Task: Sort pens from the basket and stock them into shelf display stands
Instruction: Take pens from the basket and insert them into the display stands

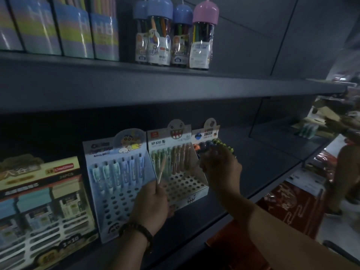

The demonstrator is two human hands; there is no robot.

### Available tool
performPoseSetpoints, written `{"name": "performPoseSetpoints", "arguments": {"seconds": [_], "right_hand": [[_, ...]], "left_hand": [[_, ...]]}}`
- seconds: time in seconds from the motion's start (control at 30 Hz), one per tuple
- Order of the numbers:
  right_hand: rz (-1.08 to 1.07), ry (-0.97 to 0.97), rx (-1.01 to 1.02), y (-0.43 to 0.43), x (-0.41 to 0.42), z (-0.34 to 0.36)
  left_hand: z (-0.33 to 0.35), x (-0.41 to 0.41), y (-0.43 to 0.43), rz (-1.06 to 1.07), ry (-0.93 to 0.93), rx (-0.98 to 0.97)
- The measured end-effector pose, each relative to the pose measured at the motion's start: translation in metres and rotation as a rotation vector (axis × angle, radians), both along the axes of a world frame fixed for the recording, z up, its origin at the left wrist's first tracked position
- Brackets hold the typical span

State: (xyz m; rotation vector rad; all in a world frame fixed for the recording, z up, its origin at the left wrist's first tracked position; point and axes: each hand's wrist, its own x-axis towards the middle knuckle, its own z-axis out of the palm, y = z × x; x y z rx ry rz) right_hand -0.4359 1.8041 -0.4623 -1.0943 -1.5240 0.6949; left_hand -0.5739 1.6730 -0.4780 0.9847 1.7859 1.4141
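Note:
Two cardboard display stands sit on the middle shelf. The left stand point(109, 195) is pale blue with a cartoon header and holds a row of blue pens. The middle stand point(187, 184) carries a toothy monster header, green and brown pens in its back rows and many bare holes in front. My left hand point(150, 207), with a bead bracelet, holds one thin pale pen point(162, 170) upright, its lower end in the fingers, in front of the middle stand. My right hand point(220, 168) grips a bundle of pens point(216, 145) with dark and yellow-green caps just right of that stand. No basket shows.
An eraser display card point(208, 133) stands behind my right hand. Boxed stationery point(39, 201) fills the shelf's left. The upper shelf holds HB pencil boxes point(58, 26) and capped pencil tubes point(171, 36). Red packages point(292, 203) and a standing person's leg point(348, 168) are at the lower right.

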Motion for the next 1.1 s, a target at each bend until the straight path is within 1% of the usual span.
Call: {"name": "performPoseSetpoints", "arguments": {"seconds": [0.07, 0.13, 0.17, 0.27, 0.4, 0.5, 0.63, 0.7, 0.77, 0.87, 0.93, 1.03, 1.1], "right_hand": [[-0.036, -0.084, 0.09, 0.017, -0.008, 0.002], [-0.05, -0.157, 0.164, 0.027, -0.013, 0.004], [-0.052, -0.186, 0.186, 0.031, -0.016, 0.005], [-0.042, -0.271, 0.212, 0.043, -0.02, -0.001], [0.026, -0.34, 0.233, 0.041, -0.022, -0.008], [0.058, -0.394, 0.251, 0.039, -0.025, -0.01], [0.109, -0.484, 0.225, 0.044, -0.031, -0.006], [0.169, -0.523, 0.21, 0.04, -0.032, -0.004], [0.178, -0.53, 0.218, 0.038, -0.03, -0.004], [0.136, -0.446, 0.183, 0.031, -0.022, -0.005], [0.141, -0.452, 0.243, 0.019, -0.013, -0.005], [0.265, -0.528, 0.455, -0.007, 0.002, -0.003], [0.353, -0.585, 0.492, -0.021, 0.01, -0.003]], "left_hand": [[0.001, 0.001, 0.003, -0.005, 0.062, -0.013], [0.002, 0.001, 0.006, -0.012, 0.081, -0.022], [0.001, 0.002, 0.008, -0.014, 0.054, -0.027], [-0.001, 0.003, 0.01, 0.006, -0.123, -0.006], [-0.002, 0.003, 0.014, 0.042, -0.191, 0.027], [-0.001, -0.001, 0.011, 0.072, -0.146, 0.035], [-0.003, -0.007, 0.008, 0.148, 0.103, 0.072], [-0.003, -0.009, 0.009, 0.179, 0.174, 0.105], [-0.001, -0.008, 0.008, 0.194, 0.176, 0.143], [0.003, -0.006, 0.007, 0.208, 0.148, 0.193], [0.006, -0.002, 0.006, 0.204, 0.157, 0.219], [0.011, 0.007, 0.003, 0.203, 0.188, 0.262], [0.013, 0.017, 0.002, 0.205, 0.198, 0.273]]}}
